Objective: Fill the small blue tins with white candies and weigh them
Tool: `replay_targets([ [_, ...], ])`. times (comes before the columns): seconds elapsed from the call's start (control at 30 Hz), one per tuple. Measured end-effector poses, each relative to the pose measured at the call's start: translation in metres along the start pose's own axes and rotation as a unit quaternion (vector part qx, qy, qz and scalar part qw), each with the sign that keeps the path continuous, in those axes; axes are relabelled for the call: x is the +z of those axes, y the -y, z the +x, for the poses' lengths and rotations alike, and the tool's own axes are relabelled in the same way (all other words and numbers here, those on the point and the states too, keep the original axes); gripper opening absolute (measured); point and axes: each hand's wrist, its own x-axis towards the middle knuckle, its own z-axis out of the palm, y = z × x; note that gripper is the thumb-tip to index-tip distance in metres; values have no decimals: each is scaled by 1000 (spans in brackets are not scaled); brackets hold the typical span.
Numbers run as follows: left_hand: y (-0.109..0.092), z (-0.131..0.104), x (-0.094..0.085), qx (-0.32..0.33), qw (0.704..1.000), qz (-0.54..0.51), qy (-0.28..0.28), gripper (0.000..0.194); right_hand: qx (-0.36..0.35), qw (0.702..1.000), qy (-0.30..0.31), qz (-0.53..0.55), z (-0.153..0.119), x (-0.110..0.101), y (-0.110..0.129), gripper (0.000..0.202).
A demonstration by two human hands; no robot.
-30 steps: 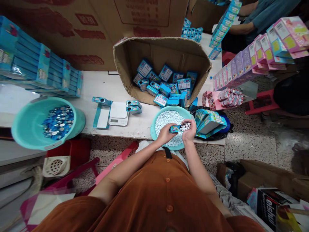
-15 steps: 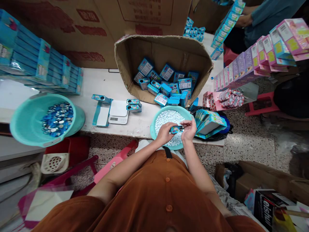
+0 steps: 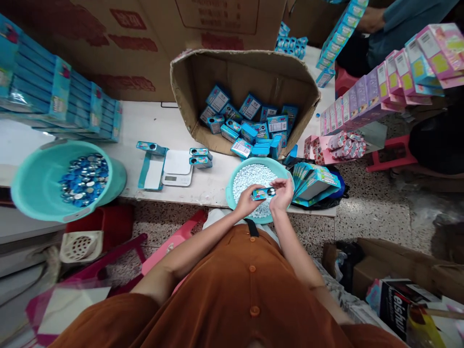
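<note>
My left hand [image 3: 247,201] grips a small blue candy box [image 3: 259,194] by its far end, above a turquoise tub [image 3: 231,200] filled with small white candies [image 3: 250,176]. The box lies on its side, its end with the round dark hole facing right. Cupped against that end is my right hand [image 3: 282,194], its fingers curled. A few white candies show between its palm and the hole; how many it holds is hidden.
Behind the tub stands a cut-open carton [image 3: 192,121] holding several blue boxes. To the left are a white scale [image 3: 177,169], two upright boxes [image 3: 200,158] and a basin [image 3: 29,183] of blue-and-silver pieces. Folded blue cartons [image 3: 315,186] lean right. Another person's arm [image 3: 373,20] shows at upper right.
The box has turned slightly and shifted left, so its hole and the white candies there show more clearly. My right hand has tilted a little beside it.
</note>
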Motion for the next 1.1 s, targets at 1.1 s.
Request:
replay_targets([
  [1.1, 2, -28, -56, -96, 990, 37, -100, 35, 1, 783, 311, -539, 12, -69, -131, 24],
])
